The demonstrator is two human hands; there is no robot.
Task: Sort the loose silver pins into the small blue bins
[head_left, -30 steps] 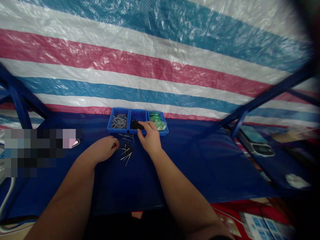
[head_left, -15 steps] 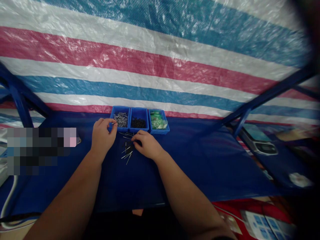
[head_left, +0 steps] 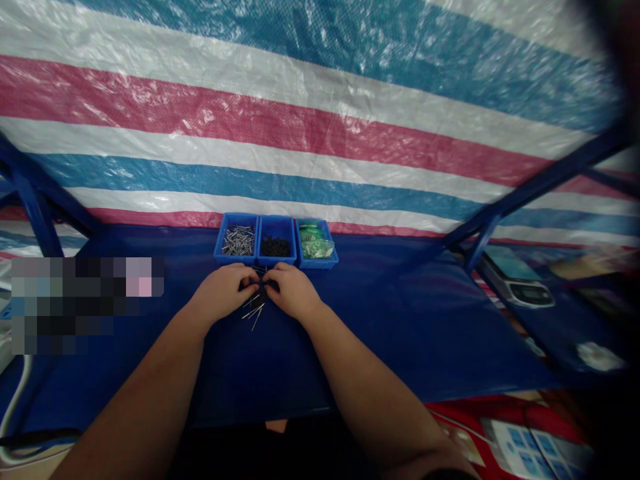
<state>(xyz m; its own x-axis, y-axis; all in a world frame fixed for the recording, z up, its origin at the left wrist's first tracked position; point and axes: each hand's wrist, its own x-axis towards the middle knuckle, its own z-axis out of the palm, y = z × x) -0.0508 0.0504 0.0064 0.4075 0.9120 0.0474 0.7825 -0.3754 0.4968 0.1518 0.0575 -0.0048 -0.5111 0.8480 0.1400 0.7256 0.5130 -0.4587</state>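
My left hand (head_left: 227, 290) and my right hand (head_left: 290, 290) meet fingertip to fingertip above the blue table, both pinched. What lies between their fingertips is too small to name. Thin silvery pins (head_left: 254, 315) and some small dark pieces lie on the table just below and between the hands. Behind them stand three blue bins in a row: the left bin (head_left: 219, 250) has silvery metal pins (head_left: 239, 241), the middle bin holds small black parts (head_left: 275, 247), and in the right one are green and clear plastic bags (head_left: 315, 242).
A striped plastic sheet (head_left: 320, 147) hangs behind the table (head_left: 400, 320). Blue metal frame bars stand at both sides. A scale (head_left: 530, 292) sits at the right on another surface. Something pixelated covers the left end, beside a white tube (head_left: 17, 400).
My left hand has moved from the left bin's front edge down and right to meet my right hand. The right hand has hardly moved.
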